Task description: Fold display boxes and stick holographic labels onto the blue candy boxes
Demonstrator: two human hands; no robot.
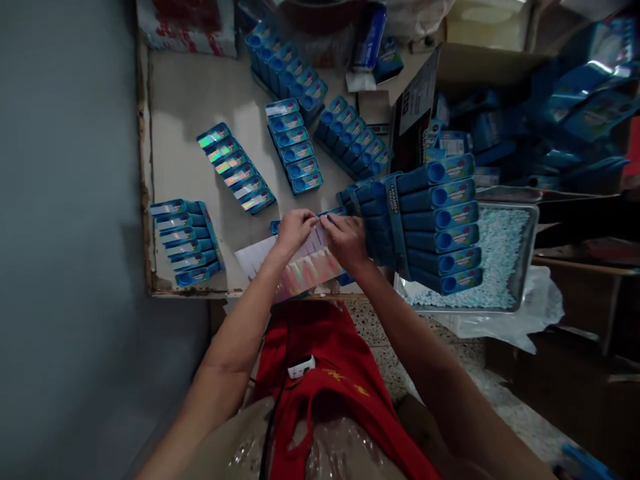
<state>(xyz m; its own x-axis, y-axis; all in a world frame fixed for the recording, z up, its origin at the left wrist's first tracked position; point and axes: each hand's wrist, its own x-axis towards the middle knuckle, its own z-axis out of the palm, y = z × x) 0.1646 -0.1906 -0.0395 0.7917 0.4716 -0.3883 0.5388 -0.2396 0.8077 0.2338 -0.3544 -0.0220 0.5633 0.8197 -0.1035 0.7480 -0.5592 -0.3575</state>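
Observation:
My left hand point(296, 230) and my right hand point(346, 239) meet at the front edge of the table, fingertips pinched close together. Between and below them lies a sheet of shiny, iridescent stickers point(311, 272) with a white backing, its upper edge at my fingers. Whether one sticker is lifted off cannot be made out. Beneath the sheet, part of a blue row of candy boxes is mostly covered. Right beside my right hand, a stack of long blue candy boxes point(417, 220) leans over a metal tray. Shiny strips cover the ends of one box row point(237, 167) on the left.
More blue rows stand farther back point(295, 147) and at the left edge point(187, 240). The metal tray point(530, 260) holds pale blue-white bits. Behind it is an open cardboard box point(413, 100) full of blue packs. A grey wall point(70, 200) borders the left.

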